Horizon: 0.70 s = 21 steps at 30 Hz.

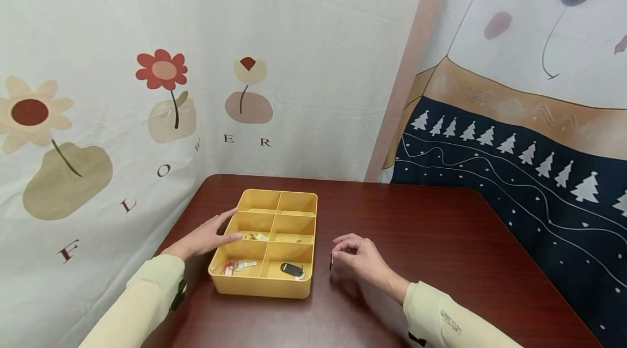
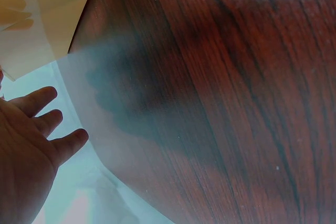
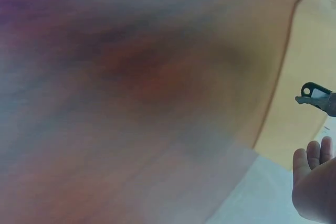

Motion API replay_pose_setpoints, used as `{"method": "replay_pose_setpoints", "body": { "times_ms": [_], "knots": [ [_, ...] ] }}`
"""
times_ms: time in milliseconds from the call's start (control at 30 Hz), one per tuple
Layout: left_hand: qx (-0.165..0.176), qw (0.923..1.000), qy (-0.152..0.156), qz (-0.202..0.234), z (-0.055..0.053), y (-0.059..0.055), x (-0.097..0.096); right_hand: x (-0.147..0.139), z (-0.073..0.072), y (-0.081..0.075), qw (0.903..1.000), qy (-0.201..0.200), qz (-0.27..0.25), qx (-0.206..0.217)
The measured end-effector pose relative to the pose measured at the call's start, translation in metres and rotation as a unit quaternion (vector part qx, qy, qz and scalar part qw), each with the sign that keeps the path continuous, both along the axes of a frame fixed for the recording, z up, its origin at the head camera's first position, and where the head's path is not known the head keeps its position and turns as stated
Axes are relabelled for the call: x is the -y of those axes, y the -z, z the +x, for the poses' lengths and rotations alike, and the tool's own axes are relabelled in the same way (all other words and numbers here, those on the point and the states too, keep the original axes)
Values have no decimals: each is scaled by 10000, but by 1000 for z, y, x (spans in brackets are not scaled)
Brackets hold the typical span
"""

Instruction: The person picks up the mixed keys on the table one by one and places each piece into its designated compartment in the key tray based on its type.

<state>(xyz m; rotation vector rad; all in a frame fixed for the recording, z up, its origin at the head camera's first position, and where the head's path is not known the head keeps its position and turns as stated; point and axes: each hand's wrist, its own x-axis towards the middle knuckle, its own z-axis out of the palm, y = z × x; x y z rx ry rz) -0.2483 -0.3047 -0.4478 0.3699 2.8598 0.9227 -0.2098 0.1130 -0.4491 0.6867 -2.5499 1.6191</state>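
Observation:
A yellow divided box (image 1: 262, 286) sits on the table. My left hand (image 1: 206, 236) rests at its left side, fingers extended, the thumb over the rim. To the right of the box, my right hand (image 1: 360, 261) pinches a key (image 3: 304, 99) with a black key tag (image 3: 308, 86), held off the box. In the front left compartment lie a silver key (image 1: 245, 265) and a red tag (image 1: 228, 268). Another black key tag (image 1: 292, 269) is in the front right one. The middle left holds a yellow tag (image 1: 260, 237); a small item in the middle right is mostly hidden.
The dark red wooden table (image 1: 416, 217) extends to the right of the box. Behind it hangs a white cloth (image 1: 318, 65) with flower prints. A navy cloth (image 1: 495, 174) with white trees hangs along the right side.

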Motion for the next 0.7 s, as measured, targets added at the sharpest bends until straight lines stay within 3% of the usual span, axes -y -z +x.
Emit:
{"method": "replay_pose_setpoints", "body": {
  "times_ms": [200, 433, 700],
  "knots": [
    [52, 10000, -25, -4, 0, 1, 1, 14, -7, -15, 9995, -95, -311, 57],
    [54, 10000, -28, -37, -1, 2, 1, 40, -7, -30, 9981, -233, -564, -42],
    [98, 9999, -65, -36, -1, 0, 0, 67, -4, -28, 9963, -305, -801, 24]
  ]
}}
